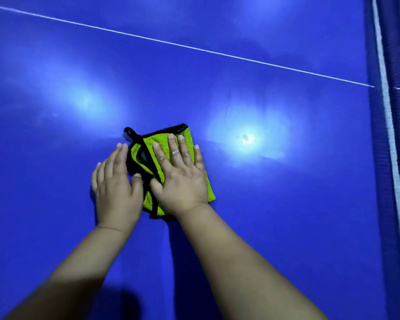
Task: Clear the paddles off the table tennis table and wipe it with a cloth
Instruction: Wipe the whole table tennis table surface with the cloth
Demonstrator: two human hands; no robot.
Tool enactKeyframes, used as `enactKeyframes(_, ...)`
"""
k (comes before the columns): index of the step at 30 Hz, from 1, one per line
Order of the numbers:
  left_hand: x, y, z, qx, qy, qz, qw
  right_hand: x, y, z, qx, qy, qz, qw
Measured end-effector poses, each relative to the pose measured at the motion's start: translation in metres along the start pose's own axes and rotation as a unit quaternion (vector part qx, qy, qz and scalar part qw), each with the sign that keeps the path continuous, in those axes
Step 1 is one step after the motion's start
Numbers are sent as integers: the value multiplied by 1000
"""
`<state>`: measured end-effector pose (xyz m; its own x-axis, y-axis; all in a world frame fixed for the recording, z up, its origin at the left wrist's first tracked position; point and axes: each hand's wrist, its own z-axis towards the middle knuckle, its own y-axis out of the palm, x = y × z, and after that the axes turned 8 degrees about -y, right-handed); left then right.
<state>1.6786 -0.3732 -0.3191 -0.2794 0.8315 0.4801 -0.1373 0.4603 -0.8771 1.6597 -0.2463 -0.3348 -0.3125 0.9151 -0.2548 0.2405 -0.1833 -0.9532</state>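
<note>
We locate the cloth [158, 137] lying on the blue table [275, 192], near the middle of the head view and well apart from the net [388, 112]. The cloth is lime green and folded, with black trim [151, 167] along its edges and a black hanging loop [129, 131] at its far left corner.

We see the right hand [180, 179] lying palm down on the right part of the cloth. Its fingers [185, 151] are straight and slightly spread, and their tips stop just short of the cloth's far edge. The thumb angles inward toward the left hand.

We see the left hand [116, 188] palm down at the cloth's left edge. Its fingers [117, 158] are straight and held together, lying mostly on the table beside the cloth. Its thumb [136, 179] rests on the black trim, just beside the right thumb.

A thin white line [194, 48] crosses the table beyond the cloth and meets the net at the right. The net carries a white band along its top. Two bright light reflections [247, 138] show on the table surface, one on either side of the cloth.
</note>
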Motion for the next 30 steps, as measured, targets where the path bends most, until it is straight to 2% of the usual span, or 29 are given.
enactKeyframes(10,150,83,-38,-79,105,-34,991,176,-35,-80,63,170,-8,983)
enactKeyframes(17,216,124,-63,-109,147,-42,982,284,-54,-145,84,297,-14,951)
enactKeyframes(19,224,129,-66,-112,155,-44,981,308,-62,-163,90,333,-9,939)
enactKeyframes(23,224,128,-64,-109,163,-45,980,329,-77,-183,122,411,112,897)
enactKeyframes(26,206,120,-54,-99,160,-35,982,324,-76,-172,98,426,53,898)
enactKeyframes(30,163,102,-36,-85,173,-3,981,297,-71,-140,67,469,-16,881)
